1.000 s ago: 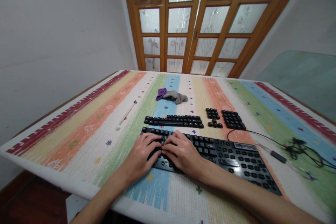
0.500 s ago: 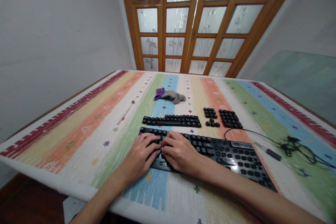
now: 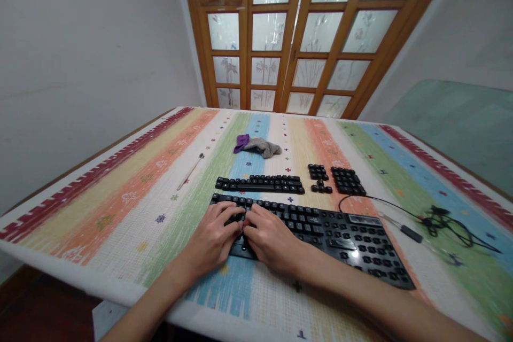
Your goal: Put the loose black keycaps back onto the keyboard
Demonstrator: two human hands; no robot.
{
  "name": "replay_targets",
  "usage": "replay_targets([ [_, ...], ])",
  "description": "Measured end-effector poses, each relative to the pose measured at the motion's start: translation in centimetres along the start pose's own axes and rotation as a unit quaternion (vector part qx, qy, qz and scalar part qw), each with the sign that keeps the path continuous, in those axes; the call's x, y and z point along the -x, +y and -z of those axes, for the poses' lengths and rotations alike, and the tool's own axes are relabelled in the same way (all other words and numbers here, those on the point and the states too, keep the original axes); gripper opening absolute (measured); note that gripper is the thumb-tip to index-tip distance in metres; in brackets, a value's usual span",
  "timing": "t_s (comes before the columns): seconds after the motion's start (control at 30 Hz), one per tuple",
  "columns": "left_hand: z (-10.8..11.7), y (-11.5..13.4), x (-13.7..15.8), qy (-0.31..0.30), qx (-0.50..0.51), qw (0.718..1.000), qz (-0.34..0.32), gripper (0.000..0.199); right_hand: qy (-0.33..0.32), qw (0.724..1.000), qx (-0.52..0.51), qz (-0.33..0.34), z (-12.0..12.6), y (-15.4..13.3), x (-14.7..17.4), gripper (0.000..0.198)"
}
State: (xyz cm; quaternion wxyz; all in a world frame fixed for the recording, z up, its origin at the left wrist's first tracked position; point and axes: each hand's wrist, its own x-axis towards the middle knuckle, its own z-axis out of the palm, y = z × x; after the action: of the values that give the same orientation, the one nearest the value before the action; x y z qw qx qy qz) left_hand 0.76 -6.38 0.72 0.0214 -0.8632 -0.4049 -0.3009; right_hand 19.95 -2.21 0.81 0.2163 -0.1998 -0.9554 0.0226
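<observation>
A black keyboard lies at a slant near the front of the table. Many keys are off its right part, where bare switch mounts show, while keycaps still fill the upper left. My left hand rests on its left end, fingers curled and thumb pointing inward. Against it, my right hand bends its fingers down at the same spot. Both sets of fingertips meet over the keys, and whatever they pinch is hidden. Behind the keyboard, loose keycaps sit in rows, with further groups of keycaps to the right.
A grey and purple cloth lies farther back. To the left is a thin brush with a dark tip. On the right are a coiled black cable and a small dark stick-shaped piece. A striped tablecloth covers the table.
The whole view has shifted slightly. My right hand's fingers have drawn a little closer together, and both hands stay at the same spot on the keyboard.
</observation>
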Motion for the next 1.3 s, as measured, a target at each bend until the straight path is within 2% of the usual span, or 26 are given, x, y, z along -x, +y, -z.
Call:
replay_targets([
  [0.27,-0.3,0.0,0.1,0.024,0.037,0.999,0.015,0.02,-0.031,1.0,0.0,-0.002,0.5,0.3,-0.8,0.013],
  [0.4,-0.8,-0.1,0.5,0.05,0.058,0.997,0.025,0.015,-0.023,0.997,-0.078,0.007,2.2,2.3,-2.0,0.012],
  [0.5,-1.0,-0.2,0.5,0.062,0.061,0.996,0.028,0.015,0.027,0.992,-0.099,-0.068,3.0,5.3,-3.1,0.012],
  [0.6,-1.0,-0.2,0.5,0.068,0.058,0.996,0.019,0.018,0.007,0.988,-0.054,-0.144,2.7,8.7,-4.2,0.011],
  [0.77,-1.0,-0.4,0.7,0.068,0.054,0.996,0.008,0.018,0.003,0.983,-0.037,-0.18,1.1,11.9,-5.6,0.011],
  [1.1,-0.9,-0.3,0.8,0.064,0.059,0.996,0.017,0.018,-0.013,0.979,-0.04,-0.198,-0.4,12.7,-6.6,0.009],
  [1.3,-0.8,-0.2,0.8,0.079,0.056,0.995,0.018,0.018,0.014,0.981,-0.054,-0.188,0.9,12.1,-6.9,0.007],
])
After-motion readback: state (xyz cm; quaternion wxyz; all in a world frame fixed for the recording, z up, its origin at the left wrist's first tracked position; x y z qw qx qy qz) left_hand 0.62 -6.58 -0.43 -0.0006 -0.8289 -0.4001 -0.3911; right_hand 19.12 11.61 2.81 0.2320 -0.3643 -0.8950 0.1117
